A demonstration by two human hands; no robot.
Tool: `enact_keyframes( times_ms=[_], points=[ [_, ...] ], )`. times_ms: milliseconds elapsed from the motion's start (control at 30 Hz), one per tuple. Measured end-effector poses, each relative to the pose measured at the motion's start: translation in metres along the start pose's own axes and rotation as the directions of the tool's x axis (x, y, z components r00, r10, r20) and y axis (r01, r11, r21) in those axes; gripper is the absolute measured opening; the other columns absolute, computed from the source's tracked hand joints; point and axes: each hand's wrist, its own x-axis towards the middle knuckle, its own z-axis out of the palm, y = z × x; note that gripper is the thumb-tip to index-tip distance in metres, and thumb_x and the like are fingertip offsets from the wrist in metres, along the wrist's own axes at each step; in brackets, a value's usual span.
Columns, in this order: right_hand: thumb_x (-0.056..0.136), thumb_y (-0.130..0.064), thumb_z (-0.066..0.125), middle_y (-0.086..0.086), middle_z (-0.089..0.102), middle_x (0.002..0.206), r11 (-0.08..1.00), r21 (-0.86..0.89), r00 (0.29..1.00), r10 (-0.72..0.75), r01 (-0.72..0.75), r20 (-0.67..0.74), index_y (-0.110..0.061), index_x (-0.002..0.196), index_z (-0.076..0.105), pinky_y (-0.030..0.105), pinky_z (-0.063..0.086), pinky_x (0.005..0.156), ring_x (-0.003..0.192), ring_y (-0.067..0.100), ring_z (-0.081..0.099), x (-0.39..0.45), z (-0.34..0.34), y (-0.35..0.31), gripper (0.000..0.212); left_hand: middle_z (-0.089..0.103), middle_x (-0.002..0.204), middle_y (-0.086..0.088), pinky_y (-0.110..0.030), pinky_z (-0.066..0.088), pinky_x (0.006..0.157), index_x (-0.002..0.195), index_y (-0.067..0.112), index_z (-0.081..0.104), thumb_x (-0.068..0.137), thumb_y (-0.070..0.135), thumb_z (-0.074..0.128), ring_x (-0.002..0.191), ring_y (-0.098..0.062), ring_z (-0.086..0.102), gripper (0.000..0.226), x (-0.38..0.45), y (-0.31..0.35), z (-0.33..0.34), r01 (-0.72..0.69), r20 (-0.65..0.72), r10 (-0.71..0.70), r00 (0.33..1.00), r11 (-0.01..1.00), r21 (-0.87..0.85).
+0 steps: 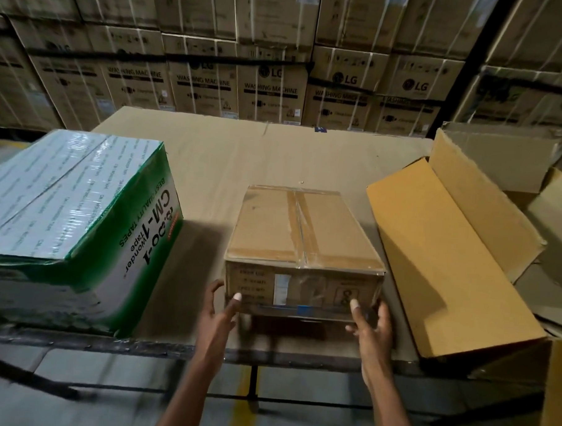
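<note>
A small brown cardboard box (301, 233), sealed with clear tape along its top seam, sits near the front edge of a cardboard-covered table (211, 152). My left hand (219, 310) grips its near left corner, thumb on the front face and fingers round the side. At the near right corner my right hand (369, 324) holds the box the same way, thumb on the front face. The box's near face carries printed labels and a blue strip.
A large green and white tape carton (70, 216) stands on the table at the left. Flattened yellow-brown cardboard (448, 252) and open boxes lie at the right. Stacked washing machine cartons (272, 90) form a wall behind. The table's metal frame and grey floor are below.
</note>
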Motion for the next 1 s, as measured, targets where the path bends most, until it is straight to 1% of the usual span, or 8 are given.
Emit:
enact_keyframes(
  times_ms=[167,300,400,467,567,700,900,1000],
  points=[
    [0.099,-0.022,0.058,-0.008,0.063,0.141,0.942,0.312,0.984,-0.157,0.124,0.081,-0.031,0.154,0.045,0.045,0.048,0.103,0.127,0.014,0.06,0.014,0.004,-0.057,0.057,0.062,0.137,-0.003,-0.047,0.054,0.1,0.145,0.032,0.047,0.087,0.034,0.07,0.124,-0.026,0.063,0.062,0.003,0.055,0.014,-0.227,0.092,0.237,0.967,0.968,-0.105],
    [0.079,0.003,0.041,-0.007,0.075,0.121,0.912,0.351,0.949,-0.279,0.214,0.147,-0.022,0.147,0.052,0.017,0.055,0.083,0.112,0.01,0.067,0.024,0.006,-0.107,0.074,0.06,0.143,0.001,-0.029,0.054,0.1,0.155,0.037,0.035,0.085,0.027,0.071,0.127,-0.013,0.062,0.079,0.015,0.094,0.019,-0.357,0.094,0.365,0.926,0.93,-0.092],
    [0.078,0.008,0.054,0.004,0.07,0.132,0.908,0.271,0.92,-0.366,0.319,0.142,-0.025,0.147,0.055,0.043,0.052,0.106,0.127,0.023,0.063,0.027,0.014,-0.132,0.076,0.054,0.148,-0.005,-0.028,0.054,0.099,0.156,0.035,0.035,0.08,0.015,0.078,0.127,-0.018,0.062,0.09,0.036,0.114,0.02,-0.443,0.088,0.447,0.89,0.894,-0.057],
    [0.076,0.001,0.06,0.009,0.068,0.136,0.891,0.277,0.903,-0.407,0.359,0.137,-0.019,0.149,0.053,0.059,0.048,0.11,0.127,0.026,0.063,0.026,0.019,-0.145,0.076,0.053,0.146,-0.009,-0.027,0.057,0.09,0.157,0.037,0.033,0.076,0.011,0.086,0.112,-0.02,0.068,0.1,0.05,0.123,0.02,-0.474,0.086,0.471,0.878,0.88,0.025],
    [0.078,-0.008,0.064,0.011,0.067,0.135,0.882,0.235,0.887,-0.445,0.409,0.125,-0.017,0.15,0.051,0.052,0.055,0.1,0.109,0.014,0.069,0.023,0.02,-0.156,0.074,0.056,0.14,-0.009,-0.03,0.06,0.083,0.155,0.043,0.033,0.064,0.035,0.091,0.094,-0.016,0.067,0.109,0.061,0.131,0.019,-0.505,0.018,0.508,0.861,0.851,0.148],
    [0.081,-0.033,0.072,-0.002,0.07,0.128,0.859,0.062,0.849,-0.512,0.508,0.131,-0.026,0.146,0.056,0.043,0.06,0.089,0.101,0.019,0.069,0.027,0.014,-0.157,0.067,0.061,0.132,-0.007,-0.032,0.059,0.08,0.151,0.046,0.04,0.055,0.075,0.083,0.102,-0.021,0.066,0.109,0.068,0.134,0.014,-0.527,-0.072,0.566,0.821,0.8,0.286],
    [0.074,-0.075,0.075,-0.003,0.063,0.129,0.849,-0.05,0.847,-0.519,0.527,0.113,-0.039,0.147,0.051,0.062,0.055,0.089,0.111,0.03,0.06,0.045,0.019,-0.133,0.085,0.052,0.137,-0.004,-0.044,0.047,0.096,0.147,0.024,0.048,0.06,0.079,0.075,0.126,-0.026,0.047,0.106,0.071,0.125,0.021,-0.472,-0.092,0.571,0.816,0.749,0.466],
    [0.067,-0.066,0.086,0.001,0.059,0.14,0.907,0.051,0.894,-0.421,0.418,0.153,-0.05,0.145,0.048,0.055,0.057,0.098,0.13,0.025,0.058,0.051,0.029,-0.114,0.087,0.046,0.147,-0.001,-0.048,0.046,0.106,0.154,0.031,0.035,0.063,0.064,0.086,0.137,-0.02,0.045,0.11,0.081,0.107,0.027,-0.464,-0.057,0.501,0.864,0.835,0.296]
  ],
)
